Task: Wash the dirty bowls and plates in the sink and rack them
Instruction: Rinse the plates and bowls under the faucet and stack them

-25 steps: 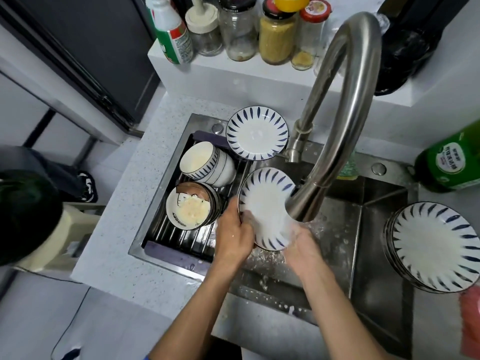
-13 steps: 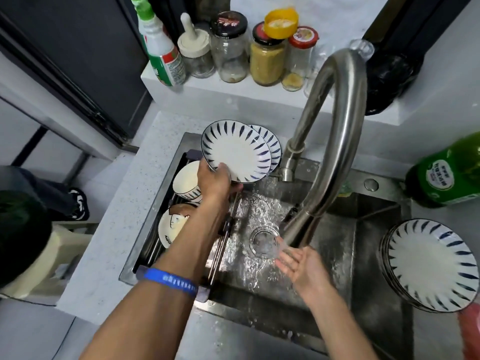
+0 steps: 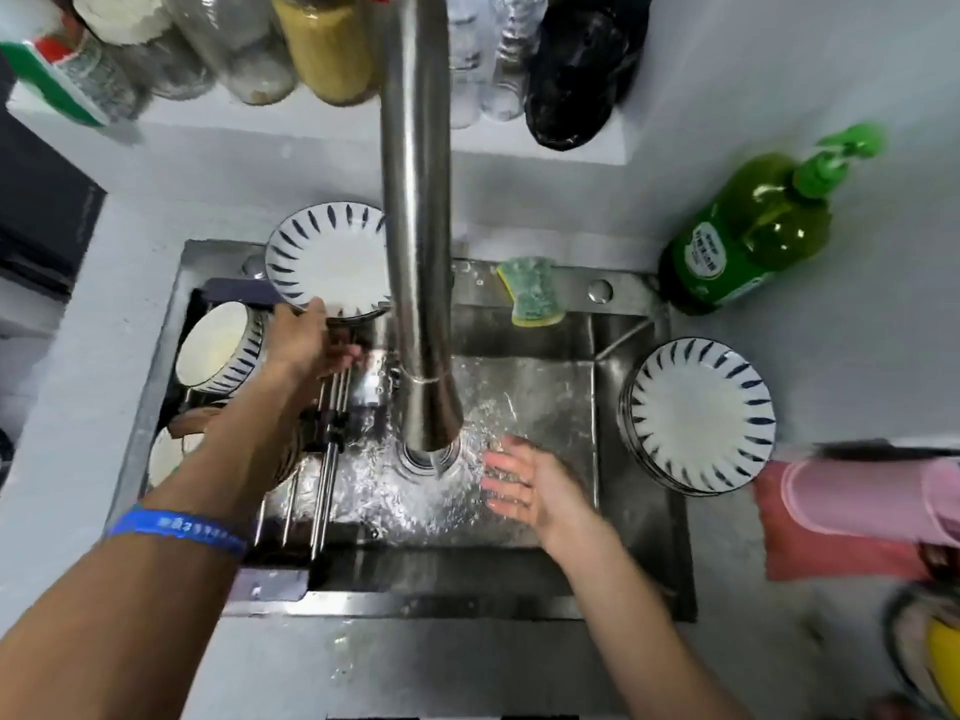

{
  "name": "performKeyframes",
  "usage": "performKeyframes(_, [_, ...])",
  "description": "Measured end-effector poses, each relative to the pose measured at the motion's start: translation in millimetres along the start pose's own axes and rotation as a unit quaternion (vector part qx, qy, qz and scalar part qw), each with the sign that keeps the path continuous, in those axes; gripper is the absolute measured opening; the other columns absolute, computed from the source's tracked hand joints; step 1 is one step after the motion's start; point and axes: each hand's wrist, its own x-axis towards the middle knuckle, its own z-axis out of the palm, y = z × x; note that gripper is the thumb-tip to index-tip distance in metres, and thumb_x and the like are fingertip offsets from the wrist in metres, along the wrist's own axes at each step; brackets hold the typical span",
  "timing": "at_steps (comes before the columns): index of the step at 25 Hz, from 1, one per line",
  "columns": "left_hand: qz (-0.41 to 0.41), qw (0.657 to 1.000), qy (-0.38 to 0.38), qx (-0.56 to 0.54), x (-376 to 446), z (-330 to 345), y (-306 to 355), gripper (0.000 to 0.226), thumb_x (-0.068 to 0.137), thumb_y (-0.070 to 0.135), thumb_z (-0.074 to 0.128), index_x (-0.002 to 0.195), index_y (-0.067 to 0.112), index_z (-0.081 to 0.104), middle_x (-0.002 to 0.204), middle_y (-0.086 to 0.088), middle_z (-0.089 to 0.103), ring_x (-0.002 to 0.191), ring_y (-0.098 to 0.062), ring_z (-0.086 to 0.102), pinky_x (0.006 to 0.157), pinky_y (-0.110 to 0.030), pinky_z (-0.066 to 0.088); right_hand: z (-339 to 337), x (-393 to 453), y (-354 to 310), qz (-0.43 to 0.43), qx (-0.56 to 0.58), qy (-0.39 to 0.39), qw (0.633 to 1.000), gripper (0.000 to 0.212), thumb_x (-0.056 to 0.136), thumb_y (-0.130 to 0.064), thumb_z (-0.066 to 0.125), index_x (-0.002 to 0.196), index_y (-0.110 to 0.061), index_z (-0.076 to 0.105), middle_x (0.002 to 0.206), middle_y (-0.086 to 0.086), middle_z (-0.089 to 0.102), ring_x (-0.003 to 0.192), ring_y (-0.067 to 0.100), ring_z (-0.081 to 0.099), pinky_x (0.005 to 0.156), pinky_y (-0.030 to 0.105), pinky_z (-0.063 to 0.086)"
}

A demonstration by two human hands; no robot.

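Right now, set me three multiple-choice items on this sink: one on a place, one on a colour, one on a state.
1. Where is the sponge?
A. on the sink's back rim
B. in the rack
C. on the stack of plates

2. What colour is the soap bottle?
A. red
B. green
C. white

3. What is the right hand doing?
A. gripping a bowl
B. holding the sponge
C. lying open under the running water

Key: 1 A, it lies behind the basin beside the tap; 2 B, body and pump are green; 3 C, the fingers are spread and hold nothing.

place: home kitchen | evidence: steel sink [image 3: 644,511] with running faucet [image 3: 415,200], dish-soap bottle [image 3: 737,241], sponge [image 3: 535,291], spice jars [image 3: 322,44] on shelf
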Motion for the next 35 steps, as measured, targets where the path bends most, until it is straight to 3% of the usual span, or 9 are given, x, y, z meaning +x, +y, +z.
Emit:
performKeyframes(3, [0.053, 0.996, 0.064, -0.014, -39.9, 8.7, -2.1, 0.021, 0.101, 0.013, 0.051, 0.106, -0.005, 0.059, 0.082, -0.01, 0.059, 0.043, -0.007, 0.056, 0.037, -0.011, 0.04, -36.2, -21.6, -6.5, -0.041, 0.058, 0.042, 0.997, 0.031, 0.097, -0.035, 0.051, 0.12, -0.016, 0.062, 0.104, 0.003, 0.074, 0.094, 0.025, 0.069, 0.08, 0.038, 0.054])
performKeyframes(8, [-0.018, 0.99, -0.016, -0.141, -107.5, 39.0, -48.0, 0.015, 0.093, 0.012, 0.053, 0.079, 0.015, 0.056, 0.061, 0.009, 0.065, 0.058, -0.016, 0.056, 0.057, -0.031, 0.041, -85.6, -36.3, -5.3, -0.03, 0.256, 0.157, 0.953, 0.049, 0.095, -0.056, 0.047, 0.092, -0.01, 0.064, 0.093, 0.009, 0.07, 0.079, 0.021, 0.06, 0.065, 0.031, 0.042])
performKeyframes(11, [-0.084, 0.981, -0.068, -0.161, -135.4, 58.9, -73.3, 0.012, 0.094, 0.007, 0.057, 0.1, 0.012, 0.067, 0.074, 0.0, 0.067, 0.053, -0.011, 0.064, 0.049, -0.02, 0.049, -102.0, -21.4, -13.3, -0.016, 0.217, 0.225, 0.95, 0.045, 0.102, -0.044, 0.04, 0.088, -0.007, 0.063, 0.073, 0.008, 0.063, 0.052, 0.014, 0.047, 0.047, 0.024, 0.03])
performKeyframes(15, [-0.114, 0.972, -0.133, -0.159, -165.8, 71.1, -81.1, 0.021, 0.099, 0.014, 0.052, 0.116, 0.012, 0.065, 0.092, -0.007, 0.065, 0.073, -0.019, 0.062, 0.061, -0.025, 0.049, -110.1, -23.8, -13.1, -0.041, 0.218, 0.267, 0.938, 0.042, 0.102, -0.039, 0.045, 0.079, -0.008, 0.062, 0.053, 0.001, 0.059, 0.036, 0.009, 0.043, 0.036, 0.018, 0.025])
performKeyframes(22, [-0.107, 0.976, -0.109, -0.158, -174.1, 62.3, -72.8, 0.02, 0.099, 0.017, 0.054, 0.114, 0.01, 0.066, 0.091, -0.008, 0.066, 0.069, -0.018, 0.061, 0.057, -0.025, 0.05, -128.3, -52.7, -16.8, -0.212, 0.256, 0.352, 0.875, 0.013, 0.095, -0.008, 0.054, 0.084, -0.008, 0.059, 0.08, 0.014, 0.065, 0.05, 0.014, 0.062, 0.04, 0.02, 0.048])
performKeyframes(25, [-0.079, 0.974, -0.085, -0.195, -182.5, 50.2, -68.4, 0.016, 0.097, 0.012, 0.055, 0.102, 0.006, 0.069, 0.076, -0.008, 0.064, 0.056, -0.016, 0.056, 0.045, -0.02, 0.048, -107.4, -79.5, -13.4, -0.27, 0.134, 0.311, 0.901, 0.016, 0.094, -0.002, 0.053, 0.082, -0.01, 0.061, 0.075, 0.015, 0.067, 0.047, 0.017, 0.063, 0.043, 0.025, 0.054])
performKeyframes(29, [-0.058, 0.97, -0.098, -0.215, -188.4, 35.4, -64.3, 0.023, 0.099, 0.016, 0.051, 0.104, 0.005, 0.071, 0.087, -0.013, 0.073, 0.063, -0.016, 0.066, 0.052, -0.02, 0.052, -37.2, -68.3, -5.9, -0.145, 0.026, 0.149, 0.978, 0.007, 0.094, -0.001, 0.055, 0.093, -0.007, 0.058, 0.082, 0.018, 0.069, 0.061, 0.03, 0.069, 0.05, 0.032, 0.056])
performKeyframes(32, [-0.04, 0.978, -0.053, -0.198, -181.8, 24.2, -72.8, 0.028, 0.09, -0.004, 0.06, 0.109, 0.014, 0.07, 0.108, -0.014, 0.073, 0.081, -0.018, 0.071, 0.063, -0.026, 0.059, 8.3, -45.6, 4.1, -0.129, -0.028, 0.072, 0.989, 0.012, 0.095, 0.001, 0.05, 0.09, -0.005, 0.06, 0.087, 0.016, 0.069, 0.065, 0.027, 0.07, 0.055, 0.03, 0.059])
performKeyframes(35, [-0.056, 0.977, 0.031, -0.202, -179.5, 15.6, -88.5, 0.051, 0.082, -0.015, 0.062, 0.118, 0.02, 0.058, 0.097, -0.007, 0.071, 0.077, -0.018, 0.071, 0.064, -0.03, 0.06, 32.9, -28.7, 8.9, -0.176, -0.114, 0.048, 0.977, 0.018, 0.095, -0.001, 0.049, 0.088, -0.01, 0.063, 0.093, 0.017, 0.072, 0.076, 0.027, 0.072, 0.061, 0.032, 0.061])
